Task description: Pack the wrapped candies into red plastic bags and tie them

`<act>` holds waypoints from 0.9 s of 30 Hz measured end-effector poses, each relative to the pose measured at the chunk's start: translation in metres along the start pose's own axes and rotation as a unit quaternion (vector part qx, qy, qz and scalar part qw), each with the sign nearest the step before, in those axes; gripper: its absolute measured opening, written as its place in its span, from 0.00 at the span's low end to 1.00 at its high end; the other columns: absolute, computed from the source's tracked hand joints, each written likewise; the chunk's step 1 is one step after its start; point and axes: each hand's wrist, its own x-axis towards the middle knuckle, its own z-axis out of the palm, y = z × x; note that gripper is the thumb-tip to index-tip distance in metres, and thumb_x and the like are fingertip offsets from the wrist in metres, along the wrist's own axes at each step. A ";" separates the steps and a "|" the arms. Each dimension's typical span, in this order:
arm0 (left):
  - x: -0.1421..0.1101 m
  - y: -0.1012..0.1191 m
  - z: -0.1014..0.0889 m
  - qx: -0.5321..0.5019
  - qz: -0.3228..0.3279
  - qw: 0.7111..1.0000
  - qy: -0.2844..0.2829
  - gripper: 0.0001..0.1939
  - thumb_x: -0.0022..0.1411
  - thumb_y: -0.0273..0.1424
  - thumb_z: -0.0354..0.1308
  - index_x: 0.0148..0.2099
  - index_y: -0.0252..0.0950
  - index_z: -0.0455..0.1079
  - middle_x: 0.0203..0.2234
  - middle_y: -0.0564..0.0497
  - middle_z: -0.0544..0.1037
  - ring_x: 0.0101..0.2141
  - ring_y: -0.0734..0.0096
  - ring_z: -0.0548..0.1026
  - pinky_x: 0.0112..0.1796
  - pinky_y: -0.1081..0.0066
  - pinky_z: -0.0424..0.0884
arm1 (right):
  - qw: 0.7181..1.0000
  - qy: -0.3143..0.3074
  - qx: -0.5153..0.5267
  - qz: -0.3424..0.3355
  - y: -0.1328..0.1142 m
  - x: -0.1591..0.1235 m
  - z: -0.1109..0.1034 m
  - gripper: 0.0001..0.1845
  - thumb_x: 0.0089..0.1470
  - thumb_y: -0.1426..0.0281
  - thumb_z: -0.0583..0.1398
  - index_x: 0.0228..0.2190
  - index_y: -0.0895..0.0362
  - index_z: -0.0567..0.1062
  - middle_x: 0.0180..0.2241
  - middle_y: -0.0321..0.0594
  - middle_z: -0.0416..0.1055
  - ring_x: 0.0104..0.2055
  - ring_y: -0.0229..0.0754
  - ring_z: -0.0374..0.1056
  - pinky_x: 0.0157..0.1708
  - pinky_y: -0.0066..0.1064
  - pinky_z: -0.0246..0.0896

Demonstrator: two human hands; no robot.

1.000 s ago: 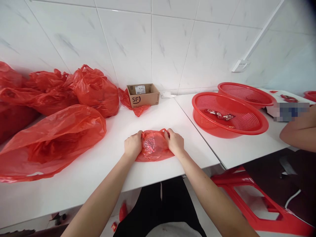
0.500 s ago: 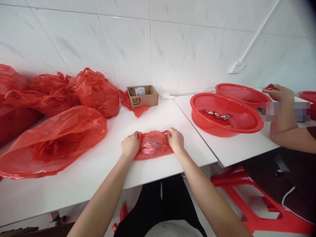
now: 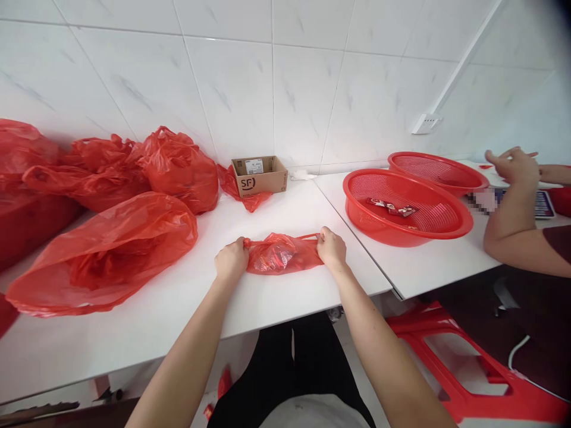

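Between my two hands a small red plastic bag [image 3: 283,255] lies on the white table, its film wrinkled around something shiny and red that I cannot make out. My left hand [image 3: 232,257] is closed on the bag's left corner. On the other side, my right hand [image 3: 332,246] pinches its right end, and the upper edge is pulled into a taut strand between them. A larger red plastic bag [image 3: 147,244] gapes wide to the left, with crumpled red film inside.
Full red bags [image 3: 178,169] are heaped along the wall at left. A small cardboard box [image 3: 261,178] stands behind my hands. Two red baskets [image 3: 401,235] sit at right, small packets in the nearer one. A co-worker's hand [image 3: 515,166] is beyond them; a red stool [image 3: 450,356] stands below.
My hands have moved farther apart, my right hand going right, and the bag is stretched wider and flatter. The co-worker's hand has shifted and its fingers are extended.
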 end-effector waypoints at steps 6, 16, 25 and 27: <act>-0.013 -0.016 -0.010 -0.078 0.005 0.997 0.000 0.15 0.66 0.39 0.55 0.49 0.35 0.70 0.42 0.46 0.76 0.41 0.65 0.75 0.43 0.59 0.73 | 0.998 -0.024 0.064 0.001 0.008 0.004 -0.009 0.11 0.51 0.79 0.53 0.22 0.54 0.58 0.19 0.30 0.54 0.22 0.37 0.48 0.25 0.30 0.39; -0.048 -0.033 -0.050 -0.247 0.061 0.966 0.033 0.26 0.70 0.46 0.40 0.45 0.33 0.72 0.37 0.46 0.79 0.33 0.69 0.75 0.36 0.68 0.72 | 0.952 -0.106 0.287 -0.028 -0.002 -0.008 -0.047 0.15 0.52 0.61 0.56 0.25 0.53 0.55 0.22 0.32 0.68 0.20 0.34 0.61 0.21 0.26 0.54; -0.088 0.042 -0.121 -0.210 0.218 0.952 -0.043 0.25 0.67 0.47 0.44 0.58 0.43 0.70 0.47 0.48 0.78 0.47 0.62 0.75 0.47 0.67 0.68 | 0.882 -0.093 0.334 -0.319 -0.114 -0.055 -0.117 0.10 0.58 0.60 0.58 0.33 0.53 0.65 0.36 0.36 0.74 0.36 0.38 0.71 0.34 0.30 0.63; -0.087 0.039 -0.115 -0.172 0.191 0.965 -0.054 0.26 0.65 0.48 0.46 0.60 0.45 0.67 0.47 0.47 0.77 0.47 0.60 0.75 0.47 0.65 0.68 | 0.910 -0.080 0.245 -0.324 -0.106 -0.045 -0.105 0.09 0.58 0.66 0.57 0.42 0.51 0.69 0.45 0.37 0.73 0.45 0.40 0.70 0.43 0.33 0.62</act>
